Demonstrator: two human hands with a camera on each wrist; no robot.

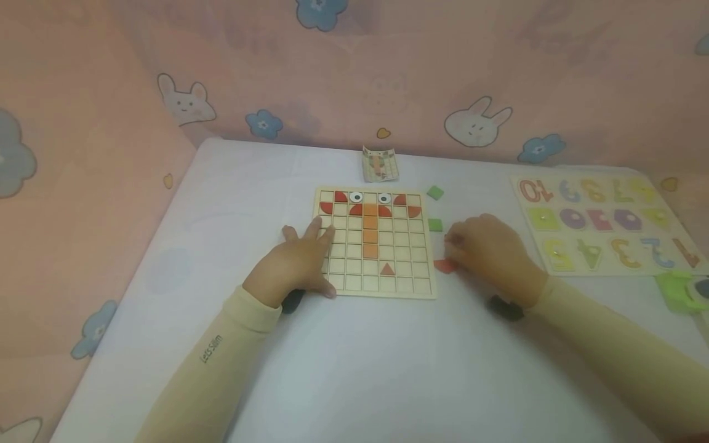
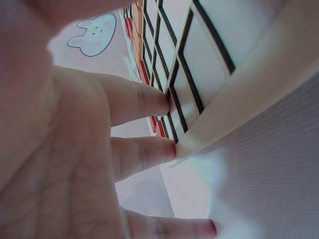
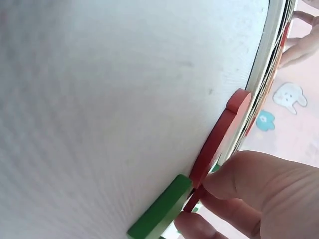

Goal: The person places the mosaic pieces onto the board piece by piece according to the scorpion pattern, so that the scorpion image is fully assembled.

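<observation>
Left hand (image 1: 293, 261) sat spread wide on the left edge of the grid board (image 1: 354, 235), right hand (image 1: 490, 252) pinched a small red piece (image 3: 193, 198) just off its right edge. Looked like piece-picking; next move probably called for neat alignment.

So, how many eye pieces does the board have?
2: left eye piece and right eye piece, both in the board's top row. The left hand could hide others.
</observation>
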